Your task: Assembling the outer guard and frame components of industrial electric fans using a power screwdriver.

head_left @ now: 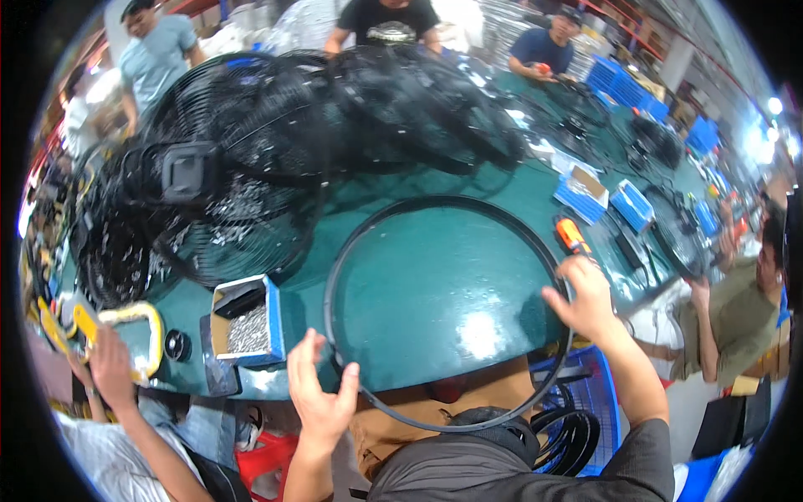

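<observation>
A large, thin black ring (456,201) lies over the green table (418,276), its near side reaching past the front edge toward my body. My left hand (322,397) is at the ring's left side with thumb and fingers spread apart; the rim runs close by the gap between them. On the opposite side, my right hand (585,297) has its thumb inside the ring and its fingers over the rim, closed loosely around it. Just beyond that hand is an orange and black power tool (571,234).
Black wire fan guards (242,167) are heaped along the far and left side. An open box of small metal parts (248,322) stands left, near a black tape roll (177,345). Blue boxes (581,197) sit right. A blue crate (606,393) is below. Several people work around the table.
</observation>
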{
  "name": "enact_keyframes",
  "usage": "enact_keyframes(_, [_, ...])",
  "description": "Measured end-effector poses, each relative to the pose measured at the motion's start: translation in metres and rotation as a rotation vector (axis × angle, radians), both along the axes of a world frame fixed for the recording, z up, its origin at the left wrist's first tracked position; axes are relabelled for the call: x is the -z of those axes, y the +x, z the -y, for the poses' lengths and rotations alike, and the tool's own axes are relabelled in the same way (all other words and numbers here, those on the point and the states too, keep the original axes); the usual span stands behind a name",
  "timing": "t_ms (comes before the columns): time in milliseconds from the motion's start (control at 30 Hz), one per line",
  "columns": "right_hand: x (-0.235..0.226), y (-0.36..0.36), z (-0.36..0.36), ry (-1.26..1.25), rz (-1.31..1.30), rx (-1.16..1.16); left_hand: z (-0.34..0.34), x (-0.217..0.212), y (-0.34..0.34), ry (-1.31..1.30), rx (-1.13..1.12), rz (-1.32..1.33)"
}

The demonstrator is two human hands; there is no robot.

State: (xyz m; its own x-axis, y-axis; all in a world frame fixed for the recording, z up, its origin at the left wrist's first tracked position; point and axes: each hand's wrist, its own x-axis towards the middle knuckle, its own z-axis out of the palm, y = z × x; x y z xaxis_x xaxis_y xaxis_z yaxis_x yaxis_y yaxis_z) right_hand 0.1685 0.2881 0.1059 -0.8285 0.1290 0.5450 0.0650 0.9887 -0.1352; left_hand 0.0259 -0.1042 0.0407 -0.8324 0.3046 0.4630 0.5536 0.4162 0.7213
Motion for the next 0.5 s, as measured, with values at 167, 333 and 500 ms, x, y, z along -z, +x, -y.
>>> enact_keyframes(167, [0.043,0.006,-0.053,-0.347,0.068,0.365,-0.022,0.008,-0.034,-0.112,0.082,0.046])
enact_keyframes(333, [0.078,0.003,-0.061,-0.664,-0.111,0.295,-0.025,0.027,-0.045,-0.043,0.074,0.129])
enact_keyframes(500, [0.077,0.004,-0.062,-0.693,-0.234,0.294,-0.023,0.040,-0.045,0.014,0.002,0.165])
